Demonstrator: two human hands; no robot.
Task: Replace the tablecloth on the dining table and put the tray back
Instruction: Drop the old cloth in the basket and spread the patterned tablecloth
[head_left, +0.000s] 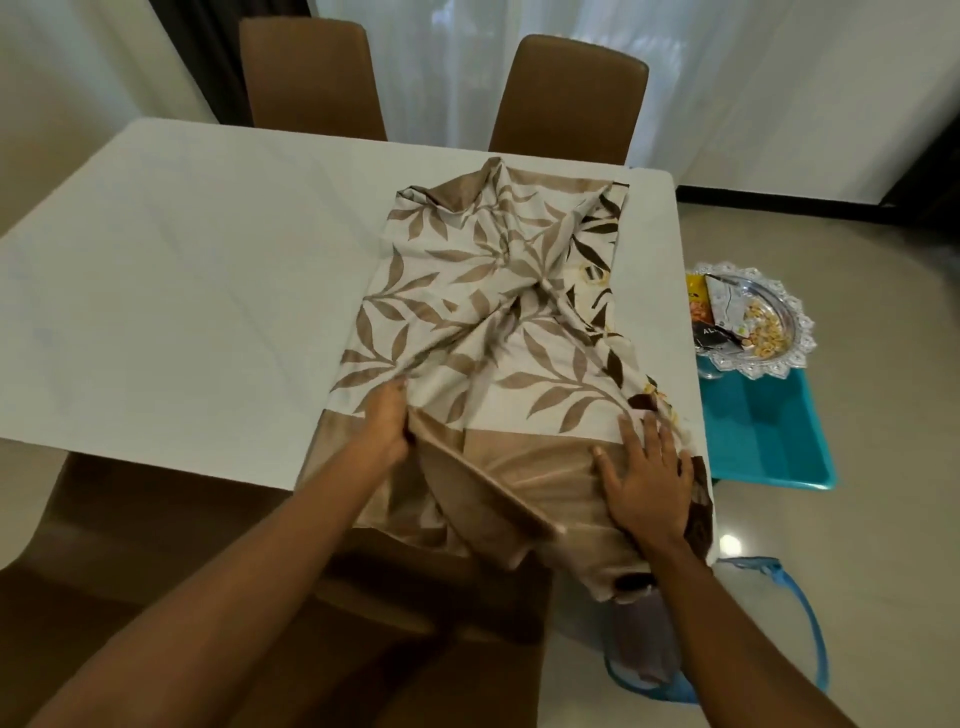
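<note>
Tablecloth (493, 312): cream, tan leaf print, shiny tan border, bunched and creased. On right end of white table (182, 286), long axis near edge to far edge, border hanging over near edge. Hands: left hand (384, 421) grips a fold at near edge; right hand (644, 483) flat, fingers spread, pressing cloth by near-right corner. Silver scalloped tray (800, 322) on teal tub (769, 431) beyond right edge.

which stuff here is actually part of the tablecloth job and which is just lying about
Job: leaf-print tablecloth, dining table, silver tray, left hand gripping the cloth, right hand flat on it.
Lying about: chairs, teal tub.
</note>
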